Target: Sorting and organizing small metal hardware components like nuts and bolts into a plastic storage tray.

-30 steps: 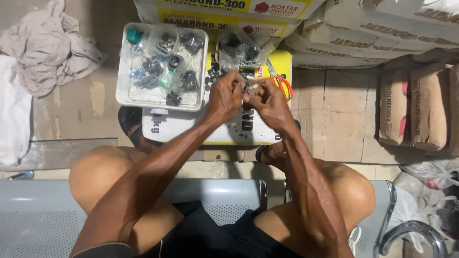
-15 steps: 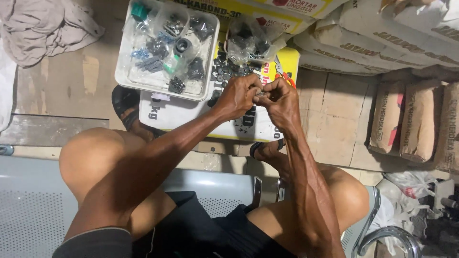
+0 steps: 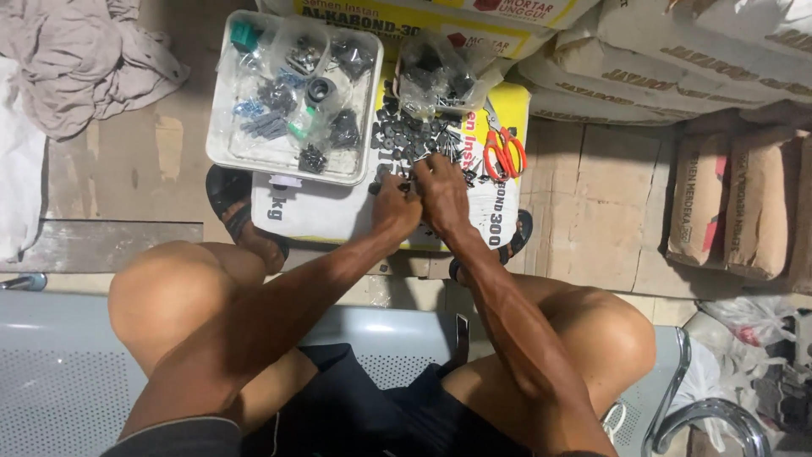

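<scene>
We are sitting on a grey metal bench (image 3: 76, 372) and leaning over a white and yellow cement sack (image 3: 338, 211) lying on the floor, which is serving as our work surface. Our left hand (image 3: 396, 207) and right hand (image 3: 441, 190) are working side by side, touching, at the near edge of a heap of small dark screws and washers (image 3: 414, 135) spread on the sack. Both hands are curled narrow, fingertips down among the pieces; whether either is already pinching a piece we cannot tell, since the fingers hide it.

To do this picking well, we are judging that it pays to keep the fingertips low, take one piece at a time and drag it clear of the heap, so that nothing is rolling off the sack onto the tiles.

Going left to right: a crumpled pale cloth (image 3: 80, 59) is lying on the floor. Next, a white plastic tray (image 3: 222, 127) is resting on the sack's upper left, holding small clear bags of dark fittings, a green piece, some blue plugs and a black ring. A clear plastic bag (image 3: 436, 72) of dark hardware is sitting beyond the heap. Orange-handled scissors (image 3: 506, 152) are lying just right of it. Stacked brown sacks (image 3: 736, 203) are standing at far right.
</scene>
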